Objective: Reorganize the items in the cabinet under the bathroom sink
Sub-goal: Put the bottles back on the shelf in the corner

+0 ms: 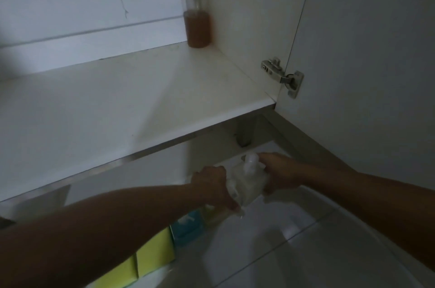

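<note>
two hands [213,185] [279,173] grip one white bottle [247,183].

The scene is taken from a single head-worn wide-angle view, set in front of the open cabinet and slightly above its shelf [131,104], which is looked down on and forward across, toward the back wall. The shelf's right end and the door hinge [282,76] beside it are held in the upper right, while the floor tiles [294,236] below the shelf's front edge fill the lower right. The shelf is seen from close range, within arm's reach, and no second view is given with which any part could be shared.
</note>
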### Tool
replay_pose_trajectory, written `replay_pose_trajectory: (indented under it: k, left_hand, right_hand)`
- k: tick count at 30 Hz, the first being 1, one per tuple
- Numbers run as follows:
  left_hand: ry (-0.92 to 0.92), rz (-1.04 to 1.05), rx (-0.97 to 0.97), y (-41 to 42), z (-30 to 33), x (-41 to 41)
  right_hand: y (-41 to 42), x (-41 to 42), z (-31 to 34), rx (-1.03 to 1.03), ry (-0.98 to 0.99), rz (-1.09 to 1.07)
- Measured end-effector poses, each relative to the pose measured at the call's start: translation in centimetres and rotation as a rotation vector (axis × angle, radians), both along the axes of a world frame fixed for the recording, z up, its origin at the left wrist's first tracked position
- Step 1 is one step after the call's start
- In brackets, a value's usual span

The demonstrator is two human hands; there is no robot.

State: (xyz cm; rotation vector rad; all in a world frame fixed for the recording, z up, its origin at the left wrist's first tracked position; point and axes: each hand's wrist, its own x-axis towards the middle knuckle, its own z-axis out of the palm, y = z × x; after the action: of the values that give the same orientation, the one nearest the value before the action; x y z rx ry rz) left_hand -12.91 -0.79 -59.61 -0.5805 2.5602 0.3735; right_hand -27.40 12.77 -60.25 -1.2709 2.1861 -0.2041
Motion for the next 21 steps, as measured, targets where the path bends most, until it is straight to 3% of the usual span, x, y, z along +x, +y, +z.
replay_pose_trajectory:
  k: [3, 7, 10, 15, 21]
  left_hand:
    - [0.075, 0.019, -0.022, 0.6, -1.7, 0.0]
    - [0.208, 0.018, -0.063, 0.6, -2.2, -0.1]
    - [0.310, 0.054, 0.010, 0.1, -1.0, -0.6]
    - [0.489, 0.042, 0.192, -1.6, 5.6, -1.3]
    - [0.737, 0.116, 0.384, -5.9, 13.2, -2.1]
  right_hand:
    - [0.1, 0.1, -0.7, -0.097, -0.042, -0.063]
    - [-0.1, 0.0, -0.1, -0.105, 0.051, -0.040]
    - [0.9, -0.4, 1.4, -0.165, 0.050, -0.071]
    - [2.5, -1.2, 7.9, -0.354, 0.025, -0.097]
    - [0.5, -2.8, 17.1, -0.494, 0.140, -0.161]
